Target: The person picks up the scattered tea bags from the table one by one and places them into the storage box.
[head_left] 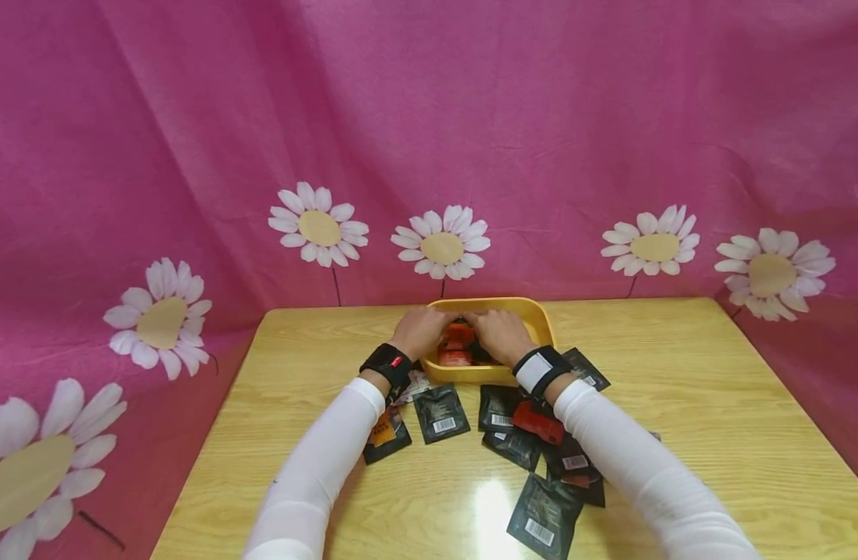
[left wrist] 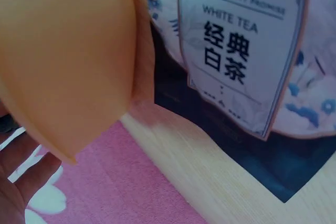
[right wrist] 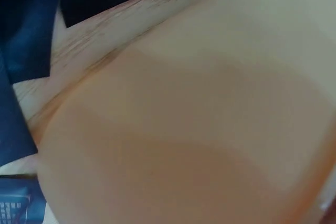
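Both hands reach into a yellow plastic basket (head_left: 443,376) at the table's back edge. My left hand (head_left: 423,330) comes over its left side and my right hand (head_left: 502,334) over its right side, their fronts close together over red packets (head_left: 457,346) inside. A small dark patch shows between them. Most fingertips are hidden from the head view, so I cannot tell what either hand holds. In the left wrist view, some left fingers (left wrist: 23,174) show beyond the basket wall (left wrist: 68,51). The right wrist view is mostly basket wall (right wrist: 184,114).
A patterned white tea packet (left wrist: 236,51) lies just left of the basket. Several black sachets (head_left: 441,412) lie in front of it, one with an orange label (head_left: 383,430) at left. A red packet (head_left: 537,422) sits among them. A pink flowered curtain (head_left: 527,155) hangs behind.
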`<state>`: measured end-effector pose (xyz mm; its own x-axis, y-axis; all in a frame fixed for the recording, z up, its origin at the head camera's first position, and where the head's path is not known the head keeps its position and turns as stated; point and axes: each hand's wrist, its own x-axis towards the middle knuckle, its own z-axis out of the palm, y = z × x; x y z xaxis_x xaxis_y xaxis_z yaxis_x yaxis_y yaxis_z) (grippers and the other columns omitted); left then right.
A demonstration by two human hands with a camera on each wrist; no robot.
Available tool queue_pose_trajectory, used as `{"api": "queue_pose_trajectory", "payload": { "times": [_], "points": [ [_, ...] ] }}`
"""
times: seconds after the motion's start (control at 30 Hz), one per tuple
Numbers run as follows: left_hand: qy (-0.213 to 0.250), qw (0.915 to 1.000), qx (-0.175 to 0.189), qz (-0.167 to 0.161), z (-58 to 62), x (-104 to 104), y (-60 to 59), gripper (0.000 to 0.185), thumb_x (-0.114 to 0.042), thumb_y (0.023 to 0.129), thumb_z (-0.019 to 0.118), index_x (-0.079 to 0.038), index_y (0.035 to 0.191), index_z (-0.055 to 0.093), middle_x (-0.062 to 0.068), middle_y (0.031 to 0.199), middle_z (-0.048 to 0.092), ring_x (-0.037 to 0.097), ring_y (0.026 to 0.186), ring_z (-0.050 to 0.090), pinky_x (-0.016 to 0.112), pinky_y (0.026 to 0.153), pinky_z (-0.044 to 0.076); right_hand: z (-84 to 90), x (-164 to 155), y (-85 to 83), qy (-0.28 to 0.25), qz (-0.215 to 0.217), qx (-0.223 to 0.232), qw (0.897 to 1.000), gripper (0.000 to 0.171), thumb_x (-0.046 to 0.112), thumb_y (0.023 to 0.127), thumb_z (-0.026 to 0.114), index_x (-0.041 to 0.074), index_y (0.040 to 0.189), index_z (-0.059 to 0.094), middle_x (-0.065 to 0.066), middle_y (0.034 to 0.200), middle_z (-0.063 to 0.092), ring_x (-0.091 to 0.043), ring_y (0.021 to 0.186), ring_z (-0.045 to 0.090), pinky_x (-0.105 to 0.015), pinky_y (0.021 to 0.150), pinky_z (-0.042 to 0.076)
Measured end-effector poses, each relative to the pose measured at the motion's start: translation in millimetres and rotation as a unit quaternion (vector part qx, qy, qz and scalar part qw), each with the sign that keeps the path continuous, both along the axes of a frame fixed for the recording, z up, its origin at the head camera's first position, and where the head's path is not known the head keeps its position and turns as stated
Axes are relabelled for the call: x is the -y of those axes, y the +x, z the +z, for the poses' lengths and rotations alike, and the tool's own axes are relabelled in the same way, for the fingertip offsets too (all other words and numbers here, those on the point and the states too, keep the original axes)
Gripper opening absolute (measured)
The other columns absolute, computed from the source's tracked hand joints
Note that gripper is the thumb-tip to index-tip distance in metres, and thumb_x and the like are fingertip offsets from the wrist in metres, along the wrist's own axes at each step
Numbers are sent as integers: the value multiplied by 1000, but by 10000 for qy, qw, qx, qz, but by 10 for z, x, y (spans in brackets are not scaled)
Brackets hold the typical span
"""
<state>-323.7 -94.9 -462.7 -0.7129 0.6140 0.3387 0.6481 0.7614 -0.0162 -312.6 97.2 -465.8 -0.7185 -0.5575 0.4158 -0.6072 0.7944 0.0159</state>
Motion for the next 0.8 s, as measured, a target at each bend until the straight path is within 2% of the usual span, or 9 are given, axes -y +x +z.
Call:
{"api": "queue_pose_trajectory", "payload": {
  "times": [0.17, 0.33, 0.43, 0.53, 0.67, 0.8],
  "points": [
    [-307, 9988, 350, 163, -74, -73, -1, 21, -10, 94, 61, -20, 112, 67, 3, 100, 72, 24, 88, 69, 42, 75, 56, -108, -11, 2, 168, -149, 357, 9991, 15, 6, 93, 59, 16, 102, 66, -12, 70, 65, -35, 64, 64, -50, 51, 51],
    [-511, 9967, 596, 211, -137, -109, 21, 17, -19, 95, 60, -19, 111, 66, 3, 94, 72, 23, 87, 69, 41, 80, 55, -176, -19, 42, 196, 65, 592, 9980, 17, 15, 93, 64, 12, 109, 67, -11, 69, 65, -35, 65, 65, -50, 61, 53],
    [-510, 9955, 754, 251, -94, -91, 30, 20, -24, 94, 62, -18, 113, 66, 1, 91, 71, 21, 84, 68, 39, 80, 54, -151, -17, 40, 191, 137, 674, 9974, 28, 23, 90, 69, 13, 116, 66, -10, 73, 67, -34, 68, 66, -49, 67, 53],
    [-528, 9941, 904, 278, -12, -61, 36, 25, -28, 94, 64, -18, 116, 65, 1, 90, 71, 19, 85, 67, 39, 86, 52, -91, -15, 34, 195, 189, 673, 9974, 31, 23, 88, 71, 12, 116, 65, -9, 75, 68, -32, 69, 66, -49, 70, 53],
    [-485, 9933, 987, 349, 106, -6, 115, 37, -33, 94, 64, -18, 127, 61, 2, 108, 71, 21, 100, 67, 43, 103, 43, 7, -18, 93, 112, 308, 551, 9979, 36, 21, 87, 72, 11, 121, 65, -10, 80, 70, -30, 73, 67, -49, 77, 52],
    [-194, 9943, 966, 410, 253, 125, 343, 53, -32, 94, 64, -13, 142, 52, 5, 135, 60, 25, 124, 56, 48, 112, 33, 157, -4, 265, -100, 503, 542, 9972, 45, 20, 87, 72, 8, 129, 63, -12, 104, 72, -31, 87, 69, -49, 90, 49]
  ]
}}
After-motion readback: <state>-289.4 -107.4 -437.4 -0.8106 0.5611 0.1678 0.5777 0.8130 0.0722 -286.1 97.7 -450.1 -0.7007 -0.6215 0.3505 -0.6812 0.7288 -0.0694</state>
